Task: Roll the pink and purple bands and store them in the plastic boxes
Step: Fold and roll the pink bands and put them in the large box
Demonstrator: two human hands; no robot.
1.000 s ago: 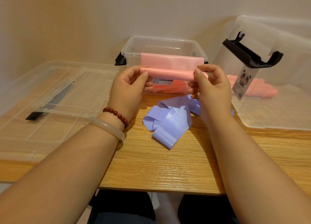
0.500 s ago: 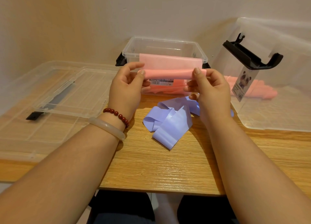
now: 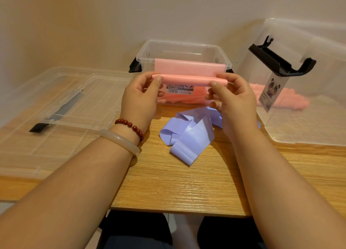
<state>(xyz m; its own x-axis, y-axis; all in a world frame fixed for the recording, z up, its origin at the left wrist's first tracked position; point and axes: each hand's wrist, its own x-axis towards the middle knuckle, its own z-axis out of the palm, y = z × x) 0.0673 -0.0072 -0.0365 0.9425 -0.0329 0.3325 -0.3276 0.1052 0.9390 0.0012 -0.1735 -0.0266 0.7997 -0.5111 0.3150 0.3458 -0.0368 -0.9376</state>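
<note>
Two clear lids (image 3: 61,106) lay flat at left on table (image 3: 187,189), off so boxes stayed open. Big box (image 3: 303,91) at right, tipped on side, pink rolls visible through wall. Small box (image 3: 184,61) upright at back, mouth open. Purple band (image 3: 189,134) loose on table, unrolled, probably next. Pink band (image 3: 189,72) raised before small box, part-rolled, flat tail standing above roll. Left hand (image 3: 140,99) and right hand (image 3: 234,99) each pinched one roll end, likely keeping winding even.
</note>
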